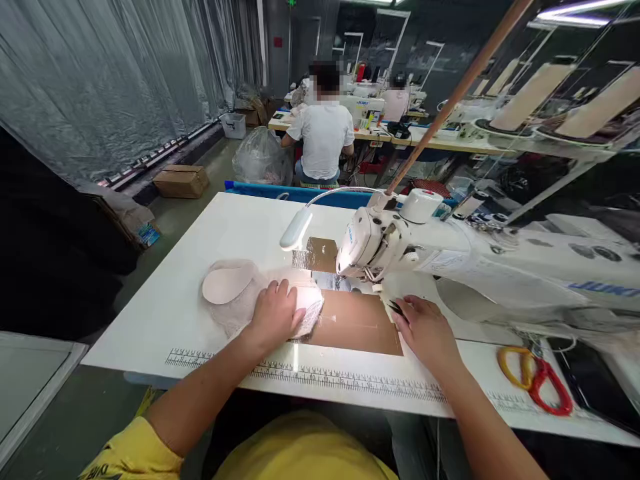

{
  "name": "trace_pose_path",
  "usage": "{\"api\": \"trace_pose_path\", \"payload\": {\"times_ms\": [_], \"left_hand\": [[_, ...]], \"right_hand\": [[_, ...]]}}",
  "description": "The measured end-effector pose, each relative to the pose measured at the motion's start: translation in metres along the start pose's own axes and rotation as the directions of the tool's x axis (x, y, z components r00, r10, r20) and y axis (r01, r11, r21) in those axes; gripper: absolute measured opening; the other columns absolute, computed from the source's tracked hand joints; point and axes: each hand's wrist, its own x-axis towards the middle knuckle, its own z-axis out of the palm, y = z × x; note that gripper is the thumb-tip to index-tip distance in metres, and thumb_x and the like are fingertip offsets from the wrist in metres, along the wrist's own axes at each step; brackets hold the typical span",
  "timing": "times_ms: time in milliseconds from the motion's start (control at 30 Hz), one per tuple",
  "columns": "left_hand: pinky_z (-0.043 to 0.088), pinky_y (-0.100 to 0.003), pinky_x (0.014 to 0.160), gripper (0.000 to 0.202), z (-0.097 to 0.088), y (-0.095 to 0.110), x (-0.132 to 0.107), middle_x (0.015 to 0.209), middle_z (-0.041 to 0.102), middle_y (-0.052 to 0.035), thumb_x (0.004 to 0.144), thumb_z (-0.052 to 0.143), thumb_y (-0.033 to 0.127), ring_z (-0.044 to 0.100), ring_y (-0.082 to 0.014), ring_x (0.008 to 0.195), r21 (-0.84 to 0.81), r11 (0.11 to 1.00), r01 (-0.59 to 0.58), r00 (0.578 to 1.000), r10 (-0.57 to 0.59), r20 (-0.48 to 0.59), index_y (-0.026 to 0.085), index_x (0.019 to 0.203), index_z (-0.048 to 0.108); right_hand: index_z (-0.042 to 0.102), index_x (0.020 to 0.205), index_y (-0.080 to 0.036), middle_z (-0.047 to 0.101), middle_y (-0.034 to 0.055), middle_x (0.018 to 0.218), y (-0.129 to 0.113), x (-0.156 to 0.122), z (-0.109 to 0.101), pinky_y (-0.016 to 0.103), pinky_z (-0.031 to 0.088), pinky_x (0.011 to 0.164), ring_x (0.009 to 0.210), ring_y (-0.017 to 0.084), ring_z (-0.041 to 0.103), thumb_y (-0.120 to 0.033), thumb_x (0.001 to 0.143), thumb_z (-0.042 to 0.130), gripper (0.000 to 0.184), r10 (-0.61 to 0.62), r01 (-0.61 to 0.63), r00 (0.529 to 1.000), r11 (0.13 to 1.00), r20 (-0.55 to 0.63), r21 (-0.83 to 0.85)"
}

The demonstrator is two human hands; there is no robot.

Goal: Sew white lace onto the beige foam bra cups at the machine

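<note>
My left hand [275,313] lies flat, fingers spread, on a pale lace bra cup piece [240,297] on the white sewing table [200,240]. A beige padded cup [227,283] sits at the piece's left end. My right hand [425,328] rests on the table just right of the needle, its fingers curled around a small dark tool [397,308] that I cannot make out clearly. Both hands are below the head of the white sewing machine [380,243]. A brown plate [353,323] lies between the hands.
A gooseneck lamp [296,229] hangs over the work. Red and yellow scissors [537,377] lie at the right. A printed ruler [320,377] runs along the table's front edge. A person in a white shirt [324,137] sits at a far table. Cardboard boxes [181,180] stand on the floor at left.
</note>
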Motion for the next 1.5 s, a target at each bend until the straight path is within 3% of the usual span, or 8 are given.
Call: {"api": "trace_pose_path", "payload": {"times_ms": [233,400,533,700,833,1033,1200,1500], "left_hand": [[0.034,-0.042,0.104,0.045,0.005,0.008,-0.010,0.133,0.051,-0.0115,0.086,0.056,0.039,0.046,-0.0281,0.123,-0.262,0.796,-0.546,0.816,0.576,0.046,0.019,0.126,0.051],[0.008,-0.056,0.114,0.101,0.017,-0.007,0.002,0.156,0.014,-0.0206,0.077,0.049,0.073,0.011,-0.0385,0.144,-0.242,0.872,-0.424,0.858,0.473,0.199,0.010,0.150,0.018],[0.007,-0.060,0.114,0.123,0.009,-0.023,0.014,0.156,0.006,-0.0221,0.062,0.057,0.081,0.006,-0.0403,0.144,-0.259,0.890,-0.376,0.846,0.443,0.296,0.010,0.151,0.011],[0.030,-0.052,0.111,0.087,-0.017,-0.016,0.006,0.152,0.028,-0.0188,0.077,0.059,0.065,0.028,-0.0357,0.139,-0.371,0.854,-0.364,0.902,0.423,0.088,0.015,0.144,0.035],[0.042,-0.046,0.105,0.050,-0.011,0.007,0.003,0.139,0.048,-0.0171,0.091,0.050,0.043,0.046,-0.0298,0.128,-0.382,0.831,-0.404,0.898,0.441,0.011,0.014,0.132,0.050],[0.039,-0.048,0.107,0.044,0.011,0.025,0.027,0.136,0.050,-0.0190,0.090,0.050,0.035,0.044,-0.0324,0.129,-0.306,0.764,-0.568,0.793,0.607,0.046,0.009,0.125,0.055],[0.044,-0.045,0.103,0.046,0.010,0.018,0.035,0.134,0.052,-0.0192,0.089,0.051,0.036,0.050,-0.0307,0.124,-0.232,0.826,-0.513,0.848,0.530,0.011,0.009,0.126,0.054],[0.041,-0.047,0.107,0.050,0.016,0.014,0.052,0.140,0.047,-0.0194,0.089,0.050,0.035,0.045,-0.0309,0.129,-0.217,0.807,-0.549,0.821,0.569,0.039,0.010,0.133,0.048]], "right_hand": [[0.061,0.113,-0.019,0.065,0.0093,0.109,-0.073,-0.005,-0.030,0.034,0.046,0.081,0.096,0.022,0.058,-0.028,0.092,0.049,0.026,-0.302,0.239,0.953,0.814,0.034,0.529],[0.062,0.103,-0.016,0.064,0.0098,0.099,-0.113,-0.015,-0.028,0.035,0.043,0.072,0.083,0.022,0.054,-0.026,0.087,0.056,0.020,-0.273,0.177,0.957,0.819,0.100,0.545],[0.062,0.101,-0.016,0.062,0.0089,0.097,-0.121,-0.020,-0.032,0.033,0.043,0.071,0.082,0.021,0.052,-0.024,0.086,0.057,0.017,-0.288,0.169,0.950,0.798,0.119,0.579],[0.064,0.096,-0.019,0.063,0.0055,0.089,-0.111,-0.018,-0.044,0.030,0.043,0.068,0.078,0.018,0.054,-0.025,0.089,0.054,0.013,-0.343,0.149,0.926,0.718,0.159,0.680],[0.064,0.104,-0.018,0.068,0.0074,0.095,-0.090,-0.001,-0.037,0.031,0.045,0.076,0.087,0.019,0.060,-0.028,0.093,0.048,0.022,-0.288,0.144,0.954,0.672,0.078,0.727],[0.062,0.114,-0.018,0.062,0.0071,0.095,-0.077,0.040,-0.020,0.029,0.042,0.070,0.084,0.018,0.057,-0.016,0.091,0.040,0.032,-0.201,0.018,0.932,0.858,0.302,0.514],[0.061,0.119,-0.020,0.058,0.0071,0.091,-0.086,0.042,-0.011,0.031,0.035,0.065,0.080,0.020,0.052,-0.016,0.089,0.043,0.035,-0.165,0.059,0.917,0.956,0.363,0.286],[0.061,0.120,-0.022,0.063,0.0082,0.092,-0.091,0.040,-0.007,0.033,0.034,0.069,0.084,0.022,0.054,-0.009,0.088,0.044,0.039,-0.052,-0.019,0.935,0.980,0.351,0.197]]}}
